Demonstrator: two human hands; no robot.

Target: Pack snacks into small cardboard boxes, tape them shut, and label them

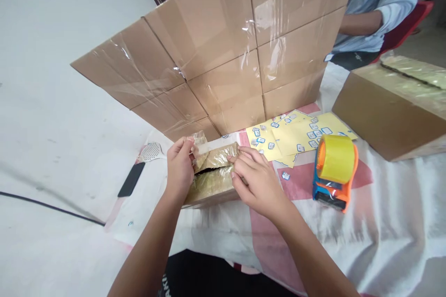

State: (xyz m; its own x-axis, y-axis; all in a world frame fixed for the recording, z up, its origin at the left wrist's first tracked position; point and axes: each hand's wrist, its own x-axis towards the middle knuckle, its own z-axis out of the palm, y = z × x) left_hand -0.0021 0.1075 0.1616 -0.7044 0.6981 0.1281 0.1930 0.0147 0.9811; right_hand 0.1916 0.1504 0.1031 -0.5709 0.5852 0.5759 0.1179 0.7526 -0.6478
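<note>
A small cardboard box (212, 184) lies on the cloth in front of me, its top covered with shiny tape. A dark gap runs along the seam between its top flaps. My left hand (181, 162) is closed at the far left corner of the box, pinching a crumpled strip of clear tape (200, 141). Bent over the right end, my right hand (256, 178) grips the flap edge with fingertips and thumb. Right of it, an orange and blue tape dispenser (343, 195) carries a roll of yellowish tape (336, 158).
A tall taped cardboard panel (226, 55) stands behind the box. Yellow sheets with small stickers (296, 134) lie at its foot. A slotted spatula (132, 180) with a black handle is on the left. A larger box (390, 111) and a seated person (372, 14) are on the right.
</note>
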